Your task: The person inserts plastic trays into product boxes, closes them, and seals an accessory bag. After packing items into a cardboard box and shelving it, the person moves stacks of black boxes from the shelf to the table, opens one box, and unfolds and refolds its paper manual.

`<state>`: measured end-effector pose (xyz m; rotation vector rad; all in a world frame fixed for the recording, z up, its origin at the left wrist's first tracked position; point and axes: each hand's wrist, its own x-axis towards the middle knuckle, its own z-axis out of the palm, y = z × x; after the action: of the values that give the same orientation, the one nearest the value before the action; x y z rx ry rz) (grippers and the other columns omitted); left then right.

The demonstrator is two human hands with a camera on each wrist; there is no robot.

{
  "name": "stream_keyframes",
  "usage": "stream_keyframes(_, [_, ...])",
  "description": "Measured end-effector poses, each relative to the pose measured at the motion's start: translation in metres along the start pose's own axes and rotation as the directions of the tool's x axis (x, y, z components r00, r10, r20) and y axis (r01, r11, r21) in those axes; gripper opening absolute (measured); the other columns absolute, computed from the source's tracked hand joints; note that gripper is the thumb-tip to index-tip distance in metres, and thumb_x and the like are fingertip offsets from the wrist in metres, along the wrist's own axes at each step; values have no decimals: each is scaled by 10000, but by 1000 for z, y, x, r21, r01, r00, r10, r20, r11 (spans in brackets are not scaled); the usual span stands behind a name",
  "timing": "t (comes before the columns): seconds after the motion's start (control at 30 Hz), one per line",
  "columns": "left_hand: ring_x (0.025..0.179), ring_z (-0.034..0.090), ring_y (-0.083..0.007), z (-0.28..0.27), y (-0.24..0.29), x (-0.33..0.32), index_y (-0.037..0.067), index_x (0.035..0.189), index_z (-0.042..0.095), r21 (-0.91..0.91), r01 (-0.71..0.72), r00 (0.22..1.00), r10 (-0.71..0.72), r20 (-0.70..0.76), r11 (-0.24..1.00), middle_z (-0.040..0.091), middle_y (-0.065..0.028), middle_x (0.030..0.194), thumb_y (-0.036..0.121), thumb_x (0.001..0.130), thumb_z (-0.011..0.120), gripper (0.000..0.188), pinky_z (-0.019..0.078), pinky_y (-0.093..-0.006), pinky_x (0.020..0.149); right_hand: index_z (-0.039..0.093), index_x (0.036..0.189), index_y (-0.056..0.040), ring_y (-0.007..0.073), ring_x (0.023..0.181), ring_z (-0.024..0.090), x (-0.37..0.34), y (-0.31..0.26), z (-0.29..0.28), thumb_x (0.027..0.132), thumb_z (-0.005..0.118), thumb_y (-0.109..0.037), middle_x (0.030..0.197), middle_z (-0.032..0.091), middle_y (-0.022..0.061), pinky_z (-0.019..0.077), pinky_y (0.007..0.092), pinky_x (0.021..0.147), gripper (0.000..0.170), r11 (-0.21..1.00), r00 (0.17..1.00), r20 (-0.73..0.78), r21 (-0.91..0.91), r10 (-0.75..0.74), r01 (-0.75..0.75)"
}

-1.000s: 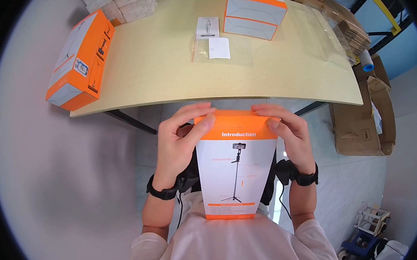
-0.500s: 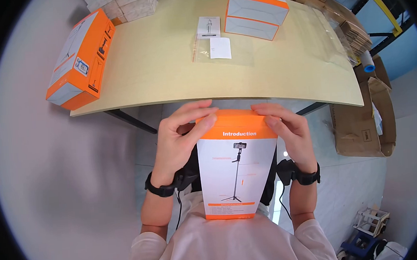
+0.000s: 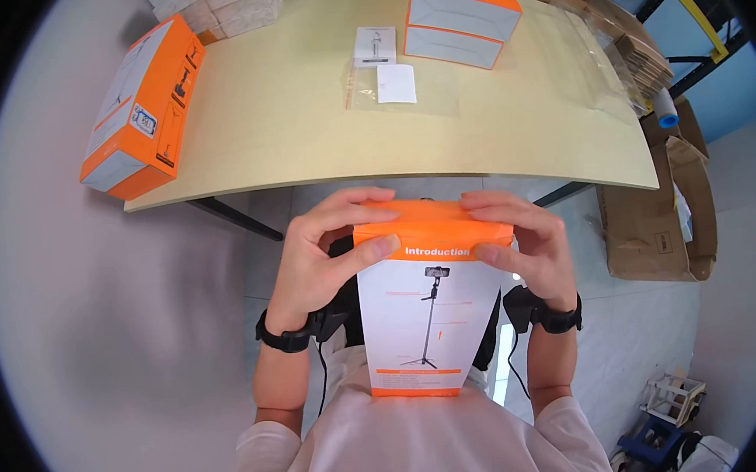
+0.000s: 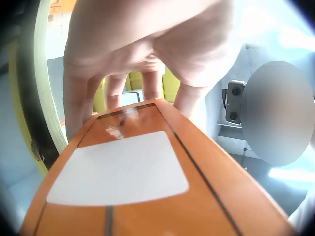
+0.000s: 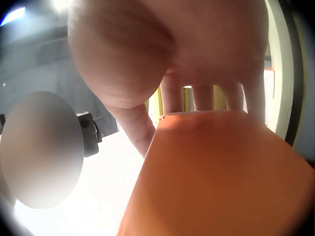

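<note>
A tall orange and white tripod box [image 3: 432, 320] stands against the person's shirt, its "Introduction" panel facing up toward the head camera. At its upper left corner the left hand [image 3: 335, 248] grips it, thumb on the front panel and fingers over the top end. The right hand [image 3: 527, 239] holds the upper right corner in the same manner, with its thumb beside the printed title. In the left wrist view, the box's orange side [image 4: 211, 167] bears a blank white label [image 4: 120, 169]. A plain orange side [image 5: 221, 172] fills the lower right wrist view, below the palm.
On the table [image 3: 301, 145] lie a small white box [image 3: 375, 45] and a paper slip [image 3: 396, 84] on a clear bag. Another orange box [image 3: 146, 112] stands at the left edge, stacked boxes [image 3: 460, 24] at the back. An open carton [image 3: 658, 225] sits on the floor at right.
Both thumbs have slid down from the top edge onto the front panel beside the title. The box's top has tipped slightly, and the hands have spread a little.
</note>
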<state>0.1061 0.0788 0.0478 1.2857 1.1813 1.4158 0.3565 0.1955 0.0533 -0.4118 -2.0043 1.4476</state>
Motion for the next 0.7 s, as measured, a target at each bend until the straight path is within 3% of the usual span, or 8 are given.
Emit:
stream_keyframes(0.1, [1166, 566, -232, 6, 6, -1, 3, 1128, 667, -30, 25, 999, -26, -35, 999, 577, -149, 1298, 0, 808, 715, 323, 453, -338, 985, 654, 1175, -8, 278, 1169, 579, -1, -9, 9, 746, 758, -13, 1238, 620, 163, 436, 363, 1005, 442, 995, 991, -109, 72, 76, -68])
stream_keyframes(0.17, [1225, 526, -256, 6, 4, -1, -6, 1133, 653, -61, 58, 996, -62, -61, 996, 562, -168, 1326, -25, 807, 688, 329, 412, -362, 1030, 653, 1138, -12, 282, 1168, 577, -2, -8, 12, 763, 750, -13, 1232, 620, 166, 434, 365, 1005, 388, 999, 992, -127, -45, -18, 12])
stream_keyframes(0.23, [1268, 486, -279, 1, -4, -1, 16, 1140, 642, 351, -149, 988, 149, 25, 924, 541, -166, 1341, -16, 797, 701, 350, 379, -380, 1057, 648, 1122, -16, 283, 1164, 579, -2, -8, 16, 767, 750, -18, 1232, 620, 163, 438, 368, 1000, 369, 999, 991, -136, -46, -17, 10])
stream_keyframes(0.33, [1232, 504, -287, 6, 0, -2, 86, 1109, 660, 372, -163, 987, 152, 60, 914, 537, -129, 1305, 71, 785, 751, 336, 401, -373, 1031, 640, 1101, -22, 286, 1153, 586, -2, -6, 13, 768, 756, -30, 1231, 622, 158, 447, 372, 987, 353, 997, 992, -122, -81, -17, 7])
stream_keyframes(0.47, [1190, 524, -277, 14, 12, -2, 92, 1098, 638, 406, -119, 992, 123, 18, 906, 510, -104, 1306, 81, 767, 766, 356, 420, -362, 991, 637, 1111, -33, 289, 1131, 598, -1, -7, 9, 755, 768, -36, 1223, 626, 153, 464, 370, 959, 379, 978, 996, -81, -207, -37, 20])
stream_keyframes(0.53, [1209, 510, -276, 16, 14, -2, 63, 1076, 617, 427, -76, 997, 83, 1, 901, 524, -131, 1297, 35, 706, 794, 411, 397, -370, 1013, 638, 1111, -35, 290, 1126, 600, 1, -8, 11, 751, 769, -36, 1219, 628, 153, 466, 366, 955, 383, 979, 995, -90, -203, -32, 14])
stream_keyframes(0.7, [1152, 535, -277, 23, 17, -3, 95, 1102, 625, 494, -64, 996, 90, -28, 867, 524, -116, 1265, 66, 704, 801, 437, 436, -353, 944, 640, 1113, -39, 285, 1107, 608, 2, -6, 11, 747, 771, -39, 1211, 633, 151, 476, 353, 929, 388, 980, 995, -94, -198, -29, 10])
